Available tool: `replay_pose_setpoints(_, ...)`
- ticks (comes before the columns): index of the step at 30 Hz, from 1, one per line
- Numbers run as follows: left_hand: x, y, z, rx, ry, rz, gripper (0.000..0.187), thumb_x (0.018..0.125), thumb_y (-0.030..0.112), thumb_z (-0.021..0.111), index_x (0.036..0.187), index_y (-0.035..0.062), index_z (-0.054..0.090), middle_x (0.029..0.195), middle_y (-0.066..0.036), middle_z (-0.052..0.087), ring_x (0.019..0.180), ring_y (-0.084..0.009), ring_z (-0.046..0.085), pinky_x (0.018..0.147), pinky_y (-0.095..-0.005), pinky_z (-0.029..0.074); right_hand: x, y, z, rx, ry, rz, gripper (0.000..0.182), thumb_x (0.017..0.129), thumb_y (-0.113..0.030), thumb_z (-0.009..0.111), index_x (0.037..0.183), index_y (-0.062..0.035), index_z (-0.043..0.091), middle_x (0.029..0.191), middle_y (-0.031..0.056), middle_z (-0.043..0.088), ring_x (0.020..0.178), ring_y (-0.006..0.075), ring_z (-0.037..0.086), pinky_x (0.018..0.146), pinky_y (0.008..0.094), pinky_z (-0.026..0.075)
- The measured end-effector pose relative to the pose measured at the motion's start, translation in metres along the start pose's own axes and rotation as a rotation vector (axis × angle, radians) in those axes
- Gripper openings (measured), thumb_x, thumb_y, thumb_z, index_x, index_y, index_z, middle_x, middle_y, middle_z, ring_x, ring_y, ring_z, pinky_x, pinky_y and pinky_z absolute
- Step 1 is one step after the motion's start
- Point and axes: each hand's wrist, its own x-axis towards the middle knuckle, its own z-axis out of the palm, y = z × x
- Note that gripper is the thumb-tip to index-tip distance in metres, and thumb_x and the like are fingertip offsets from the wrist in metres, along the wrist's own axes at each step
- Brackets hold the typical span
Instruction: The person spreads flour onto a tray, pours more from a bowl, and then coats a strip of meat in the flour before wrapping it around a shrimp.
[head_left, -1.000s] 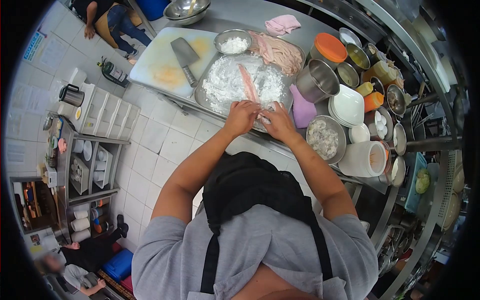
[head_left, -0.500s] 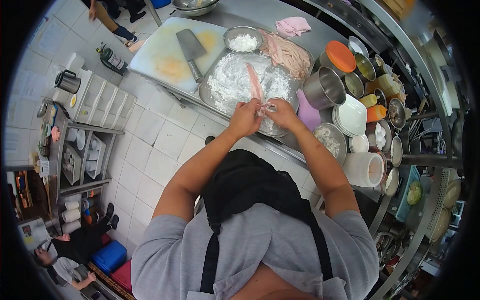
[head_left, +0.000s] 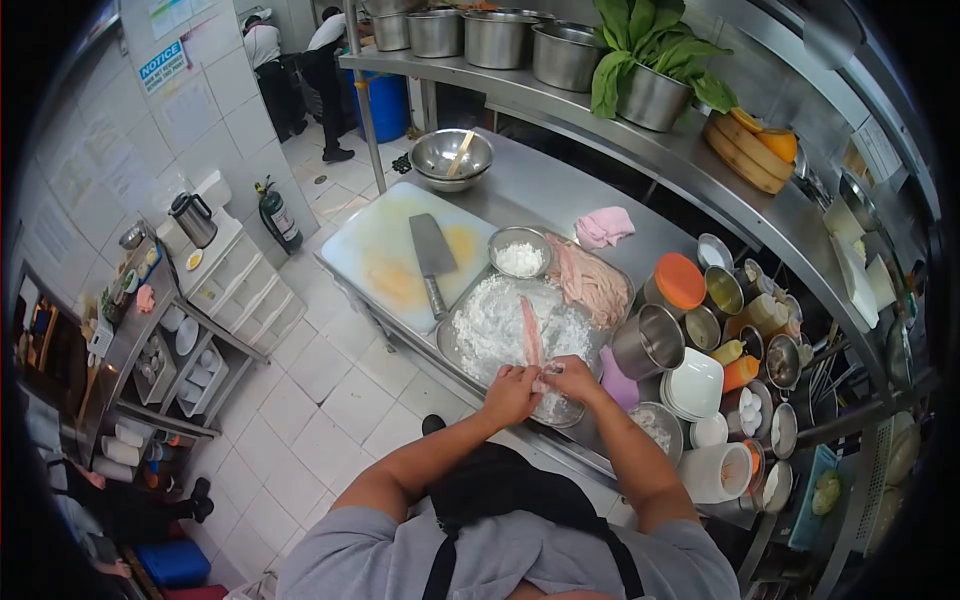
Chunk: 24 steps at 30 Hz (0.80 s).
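A strip of meat (head_left: 530, 325) is lying in one metal tray (head_left: 449, 346), its far end resting on white powder (head_left: 478, 330) and its near end running between two hands. The left hand (head_left: 512, 394) and right hand (head_left: 573, 381) are pressing close together, fingers pinching that near end; the exact grip is staying hidden. One small bowl (head_left: 521, 234) of powder and one pile of meat strips (head_left: 590, 285) are sitting at the tray's far side. One cleaver (head_left: 432, 250) is lying on one cutting board (head_left: 380, 270) just left of the tray. Two nested bowls (head_left: 450, 157) are standing on the worktop (head_left: 545, 195) beyond the board. Two pinkish cloths (head_left: 604, 227) are lying separately, one beyond the tray, one beside its right edge.
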Motion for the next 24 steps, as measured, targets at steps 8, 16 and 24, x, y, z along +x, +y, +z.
replay_pose_setpoints(8, -0.006, -0.002, 0.005, 0.052, 0.065, 0.068, 0.043, 0.076, 0.020, 0.077, 0.114, 0.0067, 0.060, 0.100, -0.010, 0.068, 0.104, -0.0284, 0.062, 0.098, -0.0436, 0.041, 0.010, 0.015, 0.004, -0.072, 0.049, 0.045, 0.021, 0.078, -0.019, 0.077, 0.085, -0.0007, 0.071, 0.075, 0.0071, 0.069, 0.072, 0.0128, 0.059, 0.066, 0.0329, 0.049)
replay_pose_setpoints(16, -0.006, -0.003, 0.005, 0.057, 0.060, 0.061, 0.037, 0.075, 0.021, 0.077, 0.107, 0.0072, 0.065, 0.100, -0.009, 0.069, 0.105, -0.0284, 0.061, 0.097, -0.0441, 0.041, 0.020, 0.033, 0.000, -0.024, -0.083, 0.187, 0.036, 0.077, -0.026, 0.078, 0.102, -0.0005, 0.074, 0.093, 0.0200, 0.073, 0.091, 0.0225, 0.070, 0.079, 0.0369, 0.054)
replay_pose_setpoints(24, 0.006, -0.010, 0.007, 0.018, -0.025, -0.037, 0.034, 0.073, 0.024, 0.080, 0.104, 0.0107, 0.073, 0.096, -0.010, 0.069, 0.101, -0.0315, 0.061, 0.090, -0.0468, 0.040, -0.031, 0.010, -0.008, -0.525, -0.043, -0.463, 0.056, 0.082, -0.020, 0.071, 0.134, -0.0063, 0.056, 0.132, 0.0184, 0.060, 0.121, 0.0378, 0.055, 0.107, 0.0524, 0.039)
